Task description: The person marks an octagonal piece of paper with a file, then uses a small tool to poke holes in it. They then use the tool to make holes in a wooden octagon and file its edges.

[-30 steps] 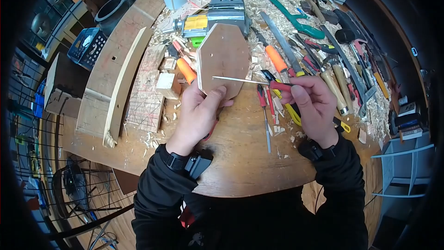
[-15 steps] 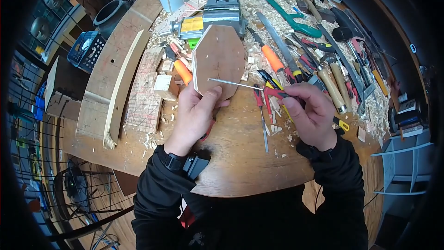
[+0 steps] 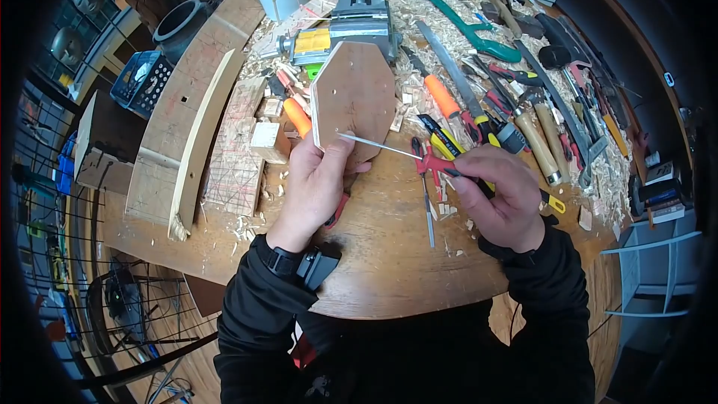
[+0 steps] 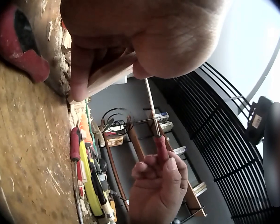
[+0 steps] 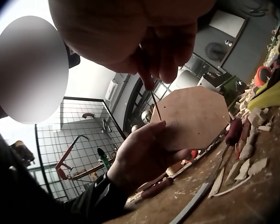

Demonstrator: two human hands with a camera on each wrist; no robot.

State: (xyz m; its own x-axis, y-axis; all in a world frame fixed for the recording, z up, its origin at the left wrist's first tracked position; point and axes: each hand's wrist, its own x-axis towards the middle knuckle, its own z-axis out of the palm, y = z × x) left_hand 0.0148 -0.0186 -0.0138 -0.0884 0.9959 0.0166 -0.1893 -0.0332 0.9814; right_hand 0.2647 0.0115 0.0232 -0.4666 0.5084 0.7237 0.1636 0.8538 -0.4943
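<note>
Left hand (image 3: 318,179) grasps the wooden panel (image 3: 354,97) upright; right hand (image 3: 499,194) pinches a thin red-handled file (image 3: 389,148), tip touching the panel.

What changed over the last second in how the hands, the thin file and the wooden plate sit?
The right hand dropped lower and toward the person, so the needle file now slopes up to the left, its tip at the left thumb on the lower edge of the octagonal plate. The plate shifted slightly left. The left hand grips the plate as before, the right pinches the red handle as before, and the bench tools lie unmoved.
</note>
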